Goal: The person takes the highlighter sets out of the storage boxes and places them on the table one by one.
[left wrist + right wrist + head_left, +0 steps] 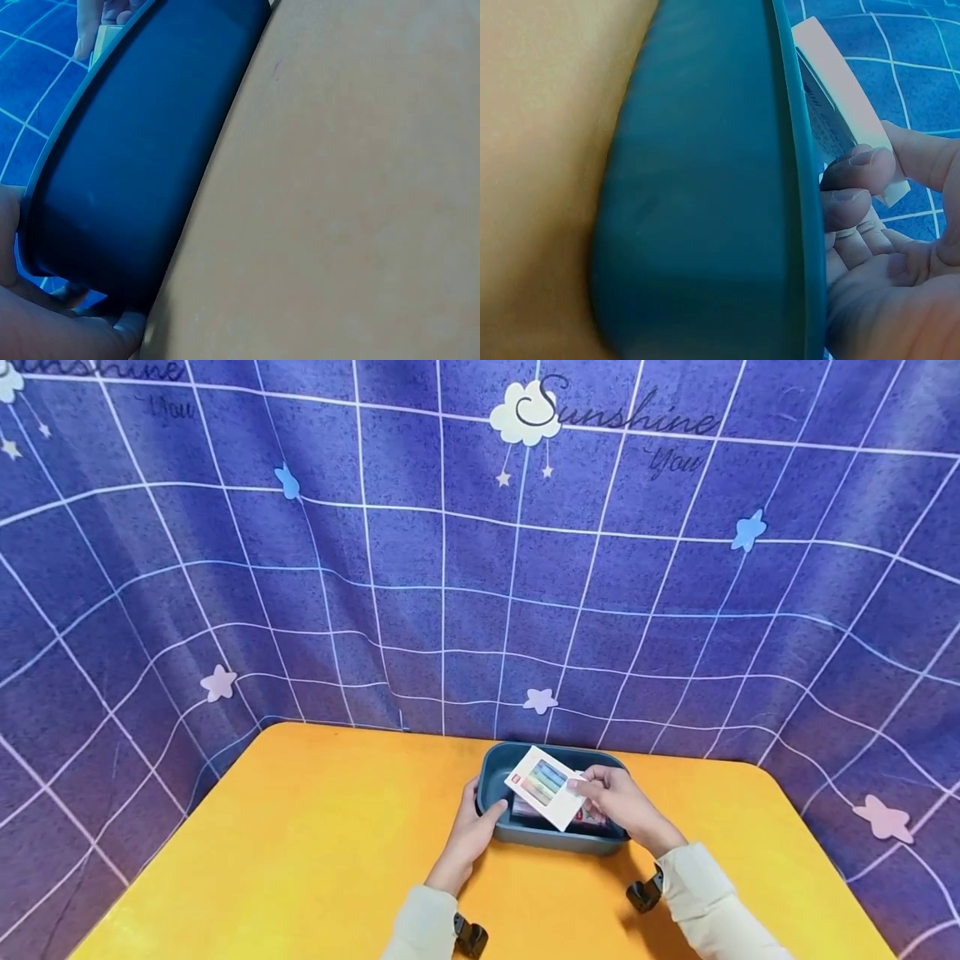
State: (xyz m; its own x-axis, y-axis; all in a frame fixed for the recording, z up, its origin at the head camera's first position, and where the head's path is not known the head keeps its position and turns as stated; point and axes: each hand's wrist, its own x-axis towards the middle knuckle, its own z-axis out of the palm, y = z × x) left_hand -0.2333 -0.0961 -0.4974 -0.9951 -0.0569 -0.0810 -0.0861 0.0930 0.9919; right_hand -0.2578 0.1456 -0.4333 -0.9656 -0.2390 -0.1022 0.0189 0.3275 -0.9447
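Note:
A dark teal plastic bin (pixel 551 838) with rounded corners stands on the table. My left hand (pixel 472 833) grips its left end, the thumb at the rim and the fingers around the outside wall. Above the bin's opening, my right hand (pixel 624 802) pinches a small white box (pixel 557 814) between thumb and fingers. Pastel coloured sticks, perhaps highlighters or chalks, show on the box's front. The right wrist view shows the box (pixel 844 82) tilted above the rim. Below it in the bin lies a pinkish packet (pixel 591 817), partly hidden by the box and hand.
The table (pixel 337 843) is yellow-orange. A purple-blue curtain (pixel 405 552) with white grid lines and stars hangs behind and at both sides, close to the bin's back wall. Black devices (pixel 471 935) are worn at both wrists.

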